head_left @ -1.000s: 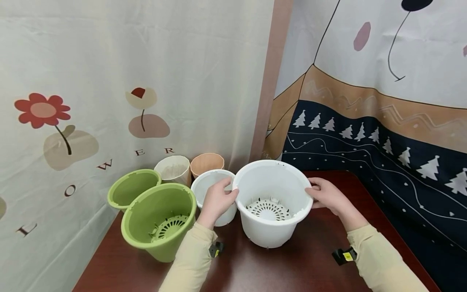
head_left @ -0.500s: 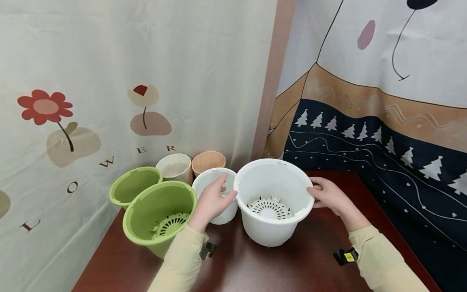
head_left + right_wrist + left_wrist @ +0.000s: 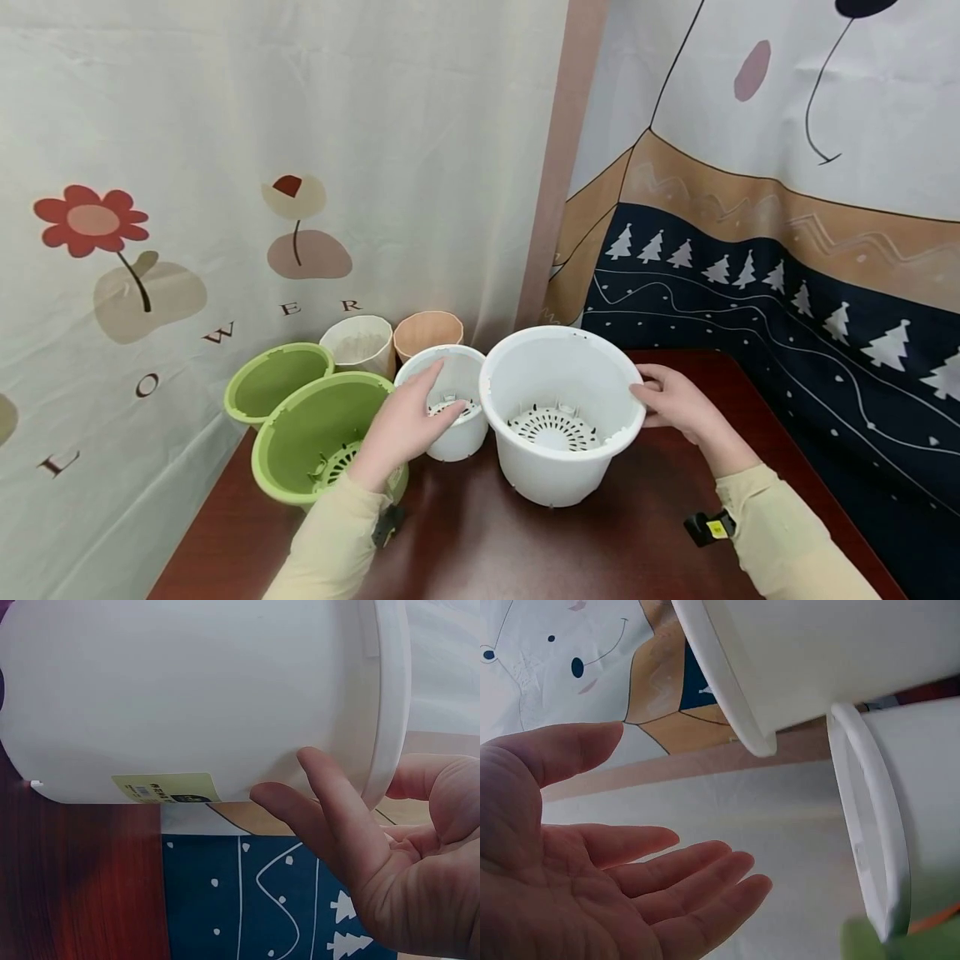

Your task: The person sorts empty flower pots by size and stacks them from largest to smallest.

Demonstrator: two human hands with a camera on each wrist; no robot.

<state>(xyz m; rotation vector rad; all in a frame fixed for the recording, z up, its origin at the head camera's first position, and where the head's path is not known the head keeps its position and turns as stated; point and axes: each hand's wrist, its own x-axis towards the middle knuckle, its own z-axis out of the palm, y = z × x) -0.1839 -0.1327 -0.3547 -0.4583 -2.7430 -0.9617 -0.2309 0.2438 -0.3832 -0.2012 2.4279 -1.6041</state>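
A large white flowerpot (image 3: 551, 479) with a slotted base stands on the table, and my right hand (image 3: 678, 404) pinches its right rim. In the right wrist view the fingers (image 3: 341, 802) lie against the outer wall, near a yellow label (image 3: 166, 787); the thumb is at the rim. My left hand (image 3: 401, 425) is off the pot, its fingers spread, in front of a smaller white flowerpot (image 3: 461, 442) and partly over a large green flowerpot (image 3: 285, 442). The left wrist view shows the palm (image 3: 577, 900) with nothing in it, apart from both white rims.
Another green flowerpot (image 3: 255, 408) stands behind the large green one. A cream pot (image 3: 367, 358) and a peach pot (image 3: 429, 333) stand at the back against the curtain (image 3: 420, 167). The dark red table (image 3: 525, 550) ends at a navy printed cloth (image 3: 735, 350) on the right.
My left hand has let go of the large white flowerpot's rim and moved left and toward me, over the green flowerpot. My right hand keeps its place on the rim.
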